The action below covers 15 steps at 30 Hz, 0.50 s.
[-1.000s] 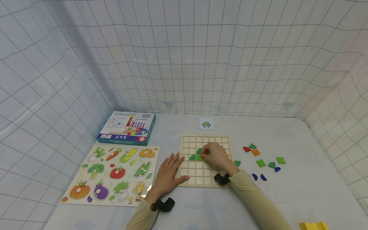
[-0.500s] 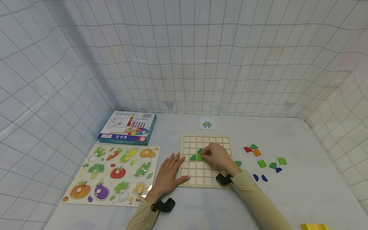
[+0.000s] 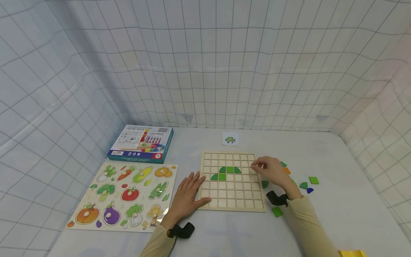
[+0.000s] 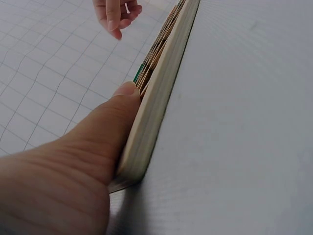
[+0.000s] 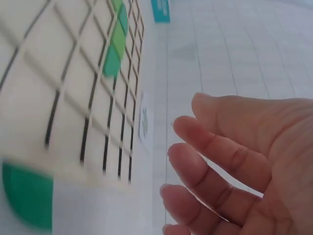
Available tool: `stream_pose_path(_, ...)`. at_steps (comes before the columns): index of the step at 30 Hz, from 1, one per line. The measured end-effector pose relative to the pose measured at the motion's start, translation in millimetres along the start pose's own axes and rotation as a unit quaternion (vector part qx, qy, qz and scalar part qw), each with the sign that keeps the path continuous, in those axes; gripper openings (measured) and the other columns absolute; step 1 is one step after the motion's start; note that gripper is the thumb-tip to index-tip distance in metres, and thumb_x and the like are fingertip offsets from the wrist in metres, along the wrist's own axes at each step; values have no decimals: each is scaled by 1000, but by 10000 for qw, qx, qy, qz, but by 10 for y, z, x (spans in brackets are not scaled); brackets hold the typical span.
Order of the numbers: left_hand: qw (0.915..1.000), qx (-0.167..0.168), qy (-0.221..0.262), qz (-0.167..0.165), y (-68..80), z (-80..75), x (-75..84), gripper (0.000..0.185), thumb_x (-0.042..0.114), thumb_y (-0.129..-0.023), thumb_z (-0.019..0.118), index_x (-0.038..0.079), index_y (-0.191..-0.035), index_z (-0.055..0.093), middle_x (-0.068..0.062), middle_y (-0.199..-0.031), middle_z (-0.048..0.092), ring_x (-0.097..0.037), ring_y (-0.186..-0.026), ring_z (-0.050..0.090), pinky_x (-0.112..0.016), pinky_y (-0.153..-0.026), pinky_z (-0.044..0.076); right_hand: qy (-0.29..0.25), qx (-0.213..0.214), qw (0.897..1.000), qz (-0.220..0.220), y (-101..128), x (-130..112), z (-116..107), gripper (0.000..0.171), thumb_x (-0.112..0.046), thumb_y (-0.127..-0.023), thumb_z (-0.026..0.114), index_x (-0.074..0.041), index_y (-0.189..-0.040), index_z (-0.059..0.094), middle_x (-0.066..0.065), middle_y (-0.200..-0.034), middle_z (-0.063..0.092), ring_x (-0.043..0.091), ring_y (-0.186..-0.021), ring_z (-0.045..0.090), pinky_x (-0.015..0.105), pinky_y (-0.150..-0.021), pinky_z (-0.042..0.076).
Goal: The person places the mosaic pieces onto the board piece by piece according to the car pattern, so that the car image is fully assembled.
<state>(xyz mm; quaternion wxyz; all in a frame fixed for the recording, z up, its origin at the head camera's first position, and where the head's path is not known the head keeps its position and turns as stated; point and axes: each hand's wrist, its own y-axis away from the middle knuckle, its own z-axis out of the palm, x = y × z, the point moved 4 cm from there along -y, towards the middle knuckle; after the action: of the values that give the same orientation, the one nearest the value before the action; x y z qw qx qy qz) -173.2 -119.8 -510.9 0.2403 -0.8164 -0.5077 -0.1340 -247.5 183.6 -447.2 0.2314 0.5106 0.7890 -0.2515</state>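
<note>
A wooden grid board lies on the table, bearing several green tiles in two offset rows, among them a green square and a green quarter-circle. My left hand rests along the board's left edge, fingers extended; its thumb lies on the rim in the left wrist view. Over the board's right edge is my right hand, its fingers loosely bent. In the right wrist view those fingers are spread apart with nothing between them.
Loose tiles lie right of the board, including a green square, a blue half-circle and another green square. A pattern card lies behind the board. Left are a vegetable puzzle and a box; a yellow object sits front right.
My right hand has moved right, from the middle of the board to its right edge, uncovering green tiles in the grid. Its forearm now covers some loose tiles. The left hand stays put.
</note>
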Motion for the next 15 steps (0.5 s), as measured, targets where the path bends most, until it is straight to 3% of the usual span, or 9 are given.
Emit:
stream_pose_path(5, 10000, -35, 9, -6, 8, 0, 4, 79, 54, -84, 64, 10, -144, 41, -13, -150, 32, -32, -140, 19, -50, -111, 14, 306, 499, 9962, 649, 215, 270, -253, 19, -24, -89, 68, -7, -94, 73, 2, -84, 64, 19, -74, 54, 33, -60, 43)
stream_pose_path(8, 10000, -69, 39, -47, 9, -12, 17, 78, 54, -84, 64, 11, -145, 41, -13, -150, 31, -32, -141, 18, -49, -112, 13, 388, 695, 9914, 1036, 326, 414, -360, 19, -24, -88, 68, -5, -94, 72, 3, -83, 64, 22, -75, 55, 34, -57, 44)
stream_pose_path(15, 9999, -76, 34, -63, -2, -12, 27, 77, 53, -84, 64, 11, -145, 41, -13, -151, 32, -32, -141, 18, -49, -112, 13, 436, 471, 9843, 1644, 501, 652, -507, 36, -28, -87, 69, 4, -103, 65, 15, -92, 64, 25, -74, 58, 31, -55, 44)
